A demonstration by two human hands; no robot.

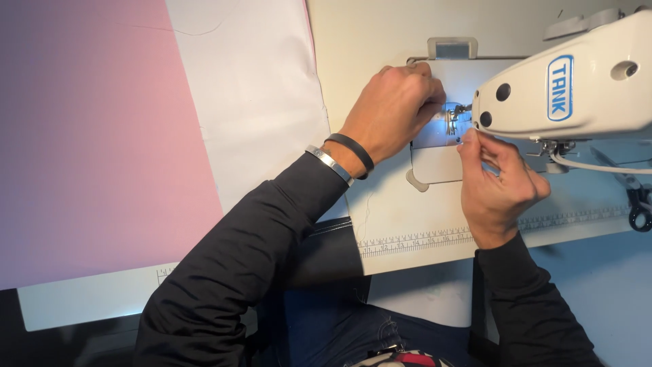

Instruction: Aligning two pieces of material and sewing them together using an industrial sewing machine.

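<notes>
1. Presser foot / needle area [454,117] of the white sewing machine head [577,88]: sits between the two sets of fingertips, lit by the machine's lamp, just under the head's left end.
2. Left hand [394,109]: knuckles up, fingers curled in toward the foot; tips sit right at the metal parts, on the far side of them. Too small & hidden to tell if they pinch anything or only press there.
3. Right hand [499,180]: thumb & index fingertips [470,138] pinched together just below the foot, nearly touching the machine head's lower edge. Looks like a fine pinch, maybe on thread, but no thread can be made out. Other fingers folded loosely toward the palm.
4. Needle plate [435,139] lies directly beneath both sets of fingertips; a pale slide plate [438,166] is next to it, on the near side of the fingers.
5. Left wrist wears a silver bangle [329,163] & a black band [353,149]; both arms in black sleeves.
6. Printed ruler strip [414,241] runs along the table edge, near side of the right hand, well apart from the fingertips.
7. White fabric [251,88] & pink fabric [95,136] lie flat far left of the left hand, not touched by any finger.
</notes>
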